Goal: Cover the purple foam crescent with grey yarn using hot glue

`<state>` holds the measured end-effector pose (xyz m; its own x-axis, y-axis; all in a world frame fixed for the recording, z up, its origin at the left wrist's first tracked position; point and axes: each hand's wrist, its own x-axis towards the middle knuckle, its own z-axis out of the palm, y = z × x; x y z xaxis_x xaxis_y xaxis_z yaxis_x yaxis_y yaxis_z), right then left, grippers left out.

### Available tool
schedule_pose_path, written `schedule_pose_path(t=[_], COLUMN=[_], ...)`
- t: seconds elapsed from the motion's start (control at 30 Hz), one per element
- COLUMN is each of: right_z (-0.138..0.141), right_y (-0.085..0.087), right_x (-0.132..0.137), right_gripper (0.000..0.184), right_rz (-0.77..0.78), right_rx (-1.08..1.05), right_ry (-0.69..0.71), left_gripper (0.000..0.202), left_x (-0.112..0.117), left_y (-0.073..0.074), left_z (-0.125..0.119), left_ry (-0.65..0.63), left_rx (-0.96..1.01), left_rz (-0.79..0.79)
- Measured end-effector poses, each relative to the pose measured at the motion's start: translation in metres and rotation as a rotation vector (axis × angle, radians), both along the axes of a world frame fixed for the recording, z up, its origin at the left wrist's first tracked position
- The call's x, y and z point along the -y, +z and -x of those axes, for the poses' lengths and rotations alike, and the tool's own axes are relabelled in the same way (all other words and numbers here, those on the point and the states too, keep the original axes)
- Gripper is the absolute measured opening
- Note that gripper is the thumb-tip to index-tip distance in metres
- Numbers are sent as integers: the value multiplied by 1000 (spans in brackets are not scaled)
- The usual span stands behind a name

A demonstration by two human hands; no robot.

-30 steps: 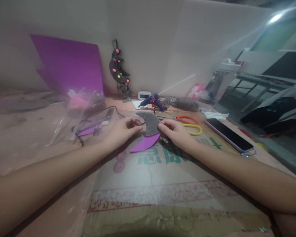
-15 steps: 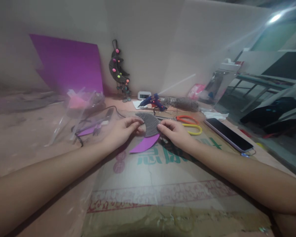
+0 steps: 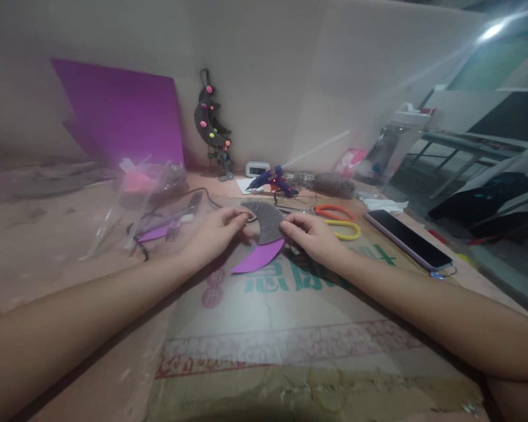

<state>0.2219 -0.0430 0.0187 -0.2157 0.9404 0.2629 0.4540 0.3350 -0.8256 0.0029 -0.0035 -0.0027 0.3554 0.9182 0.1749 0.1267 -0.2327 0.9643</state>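
Observation:
A purple paper crescent (image 3: 257, 258) is partly wrapped in grey yarn (image 3: 270, 221); its lower tip shows bare paper. My right hand (image 3: 308, 233) pinches the wrapped crescent at its right edge, thumb and fingers together. On the other side, my left hand (image 3: 229, 227) is closed in a pinch beside the inner curve, with a short dark bit of yarn strand showing at its fingertips. Just beyond the right hand lie scissors (image 3: 341, 221) with one orange and one yellow handle loop. Farther back rests a blue glue gun (image 3: 273, 180).
Cardboard (image 3: 255, 322) lies under the hands. A phone (image 3: 408, 239) is at the right, a yarn skein (image 3: 323, 184) and small clock (image 3: 257, 169) at the back. A decorated moon (image 3: 206, 120) and purple sheet (image 3: 127, 117) stand against the wall. Plastic bags (image 3: 143, 181) lie left.
My left hand has moved slightly left, away from the crescent's inner edge. The right hand and the crescent stay almost in place.

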Motion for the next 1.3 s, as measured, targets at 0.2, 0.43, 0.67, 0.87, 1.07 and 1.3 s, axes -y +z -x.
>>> schedule_pose_path(t=[0.2,0.43,0.67,0.87,1.07,1.3], right_z=[-1,-1,-1,-1,-2,0], right_y=[0,-1,0,0,-1,1], right_x=[0,-1,0,-1,-1,1], right_gripper=[28,30,30,29,29,28], right_rz=[2,1,0,-10,-2,-1], right_rx=[15,14,13,26,17,19], right_ry=[1,0,9,-2,6,0], left_gripper=[18,25,27,23,24,24], left_x=[0,4,2,1,2,1], left_y=[2,6,1,3,4,4], left_z=[-1,-2,-1,-2,-1,0], left_ry=[11,67,59,51,88,94], left_rx=[-4,-112,-88,-101,-183,-229], left_rz=[-28,-50,-62,-70,-137,-189])
